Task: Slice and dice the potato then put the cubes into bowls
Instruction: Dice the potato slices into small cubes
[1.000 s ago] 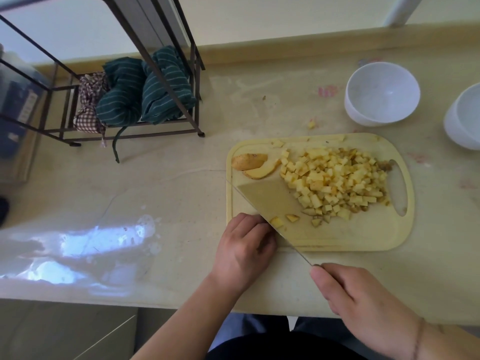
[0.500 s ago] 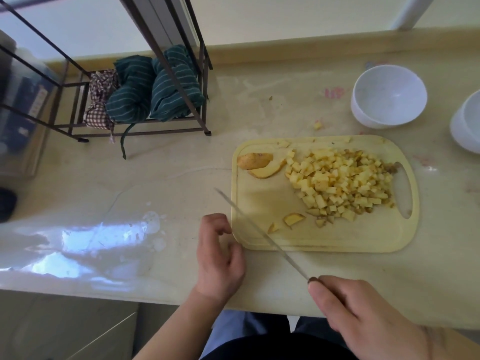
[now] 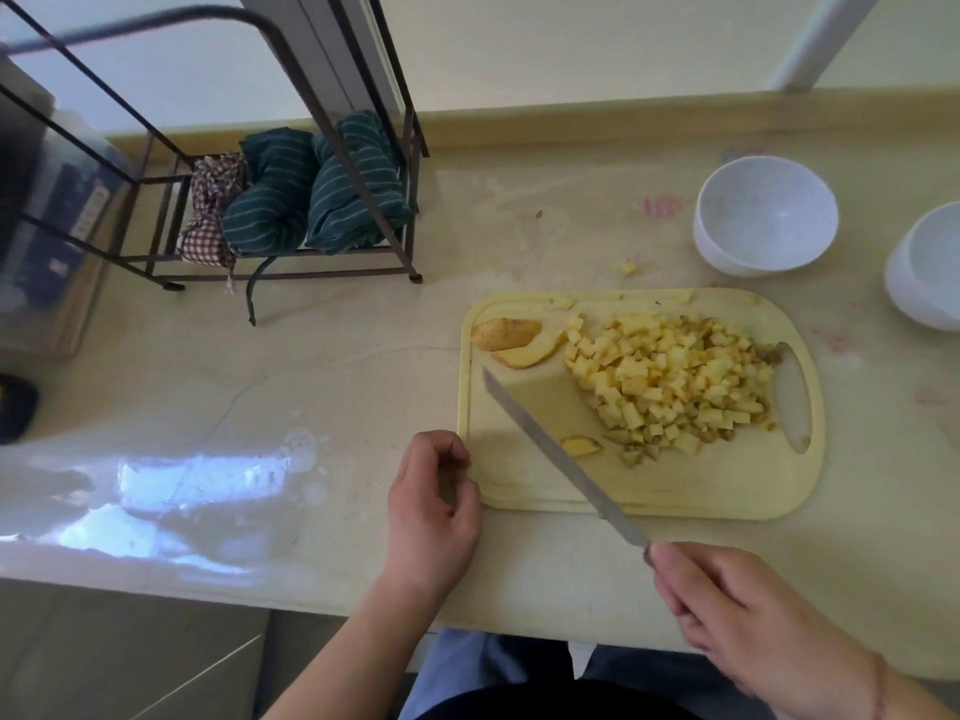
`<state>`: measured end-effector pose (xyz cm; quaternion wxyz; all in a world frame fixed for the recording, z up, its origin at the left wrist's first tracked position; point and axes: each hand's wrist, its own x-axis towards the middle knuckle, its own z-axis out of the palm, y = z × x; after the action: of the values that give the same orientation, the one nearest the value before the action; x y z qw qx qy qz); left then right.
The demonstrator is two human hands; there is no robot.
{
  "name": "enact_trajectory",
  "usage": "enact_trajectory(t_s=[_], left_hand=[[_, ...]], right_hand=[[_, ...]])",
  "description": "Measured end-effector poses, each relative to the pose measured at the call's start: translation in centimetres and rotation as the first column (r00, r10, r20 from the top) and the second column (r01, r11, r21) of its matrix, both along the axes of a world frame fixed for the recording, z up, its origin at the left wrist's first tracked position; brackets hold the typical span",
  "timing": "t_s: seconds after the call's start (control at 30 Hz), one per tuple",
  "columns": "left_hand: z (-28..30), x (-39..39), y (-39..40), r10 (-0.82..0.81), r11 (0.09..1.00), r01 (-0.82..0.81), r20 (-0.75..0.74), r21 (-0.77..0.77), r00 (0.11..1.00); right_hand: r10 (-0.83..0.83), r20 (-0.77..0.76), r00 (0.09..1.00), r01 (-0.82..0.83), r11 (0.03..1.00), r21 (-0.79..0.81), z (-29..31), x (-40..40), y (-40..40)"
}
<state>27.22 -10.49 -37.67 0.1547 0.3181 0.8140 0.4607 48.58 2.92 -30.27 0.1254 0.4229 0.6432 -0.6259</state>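
a: so, where's the potato at this moment?

b: mostly diced. a heap of potato cubes [image 3: 670,384] sits on the right half of the pale yellow cutting board [image 3: 727,491], reaching almost to the board's handle slot. two end pieces [image 3: 511,340] with skin lie at the far left corner of the board, and one small slice [image 3: 582,446] lies by itself near the middle, just beside the knife.

a: and the knife?

b: the right hand [image 3: 748,621] grips the knife [image 3: 558,454] by its handle, fingers curled round it, off the near edge of the board. the blade runs diagonally up and to the left across the board, its tip near the two end pieces. i can't tell whether the blade touches the board or is held above it.

a: what about the left hand?

b: the left hand [image 3: 434,504] rests on the counter [image 3: 311,356] just beside the board's near left corner. its fingers are loosely curled and it holds nothing.

a: any cubes in the bowls?

b: none visible. a white bowl [image 3: 766,215] stands beyond the board's far right corner, and a second white bowl [image 3: 924,267] is cut off by the right edge. a stray cube [image 3: 628,267] lies on the counter between the board and the first bowl.

a: anything else?

b: a dark wire rack [image 3: 291,241] at the far left holds rolled green striped cloths [image 3: 317,200] and a checked cloth [image 3: 210,210].
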Motion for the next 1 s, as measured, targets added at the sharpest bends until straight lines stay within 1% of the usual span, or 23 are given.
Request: enact_trajectory(t_s=[0.07,0.2,0.27,0.33,0.4,0.47,0.5,0.63,0.7,0.8,0.83,0.9,0.97,1.0], left_hand=[[-0.1,0.0,0.0,-0.012,1.0,0.012,-0.032,-0.008,0.999],[-0.2,-0.1,0.5,-0.041,0.998,0.036,-0.087,-0.054,0.995],[0.1,-0.7,1.5,-0.127,0.991,0.119,-0.19,-0.054,0.974],[0.3,-1.6,3.5,-0.247,0.969,0.23,-0.336,-0.09,0.909],[0.2,-2.8,6.0,-0.351,0.936,0.3,-0.442,-0.183,0.826],[0.1,-3.6,8.1,-0.428,0.901,0.315,-0.485,-0.299,0.763],[0.1,-3.8,8.7,-0.455,0.885,0.319,-0.485,-0.339,0.747],[0.6,-4.1,9.6,-0.497,0.861,0.327,-0.512,-0.39,0.7],[1.0,-3.9,9.7,-0.487,0.855,0.281,-0.491,-0.435,0.722],[2.8,-2.5,9.8,-0.423,0.835,0.196,-0.372,-0.515,0.826],[3.3,-1.8,9.7,-0.388,0.823,0.167,-0.322,-0.543,0.863],[4.0,-0.3,8.7,-0.291,0.796,0.089,-0.249,-0.598,0.924],[4.3,1.4,7.5,-0.189,0.764,0.034,-0.172,-0.644,0.967],[4.4,2.1,7.0,-0.14,0.763,0.022,-0.131,-0.647,0.981]], right_hand=[[-0.06,0.006,0.998,0.06,0.997,-0.053,0.5,0.8,1.2],[-0.114,0.029,0.993,0.115,0.991,-0.067,0.7,1.8,3.0],[-0.102,0.023,0.995,0.104,0.989,-0.108,0.5,2.1,3.5],[-0.091,0.001,0.996,0.09,0.983,-0.161,0.5,2.3,3.6],[-0.118,-0.026,0.993,0.11,0.972,-0.209,1.0,2.7,3.7],[-0.167,-0.031,0.985,0.156,0.961,-0.23,1.7,3.3,3.8],[-0.186,-0.037,0.982,0.172,0.957,-0.235,2.1,3.6,4.0],[-0.211,-0.049,0.976,0.195,0.956,-0.218,3.4,4.8,4.9],[-0.204,-0.053,0.978,0.191,0.964,-0.183,4.2,5.2,5.4],[-0.207,-0.053,0.977,0.199,0.971,-0.135,4.7,5.5,5.9],[-0.203,-0.032,0.979,0.196,0.971,-0.139,4.8,5.5,5.9],[-0.134,-0.012,0.991,0.131,0.98,-0.152,4.7,5.0,5.8],[-0.066,-0.013,0.998,0.064,0.988,-0.137,4.4,4.3,5.6],[-0.037,-0.009,0.999,0.036,0.992,-0.122,4.3,3.8,5.4]])
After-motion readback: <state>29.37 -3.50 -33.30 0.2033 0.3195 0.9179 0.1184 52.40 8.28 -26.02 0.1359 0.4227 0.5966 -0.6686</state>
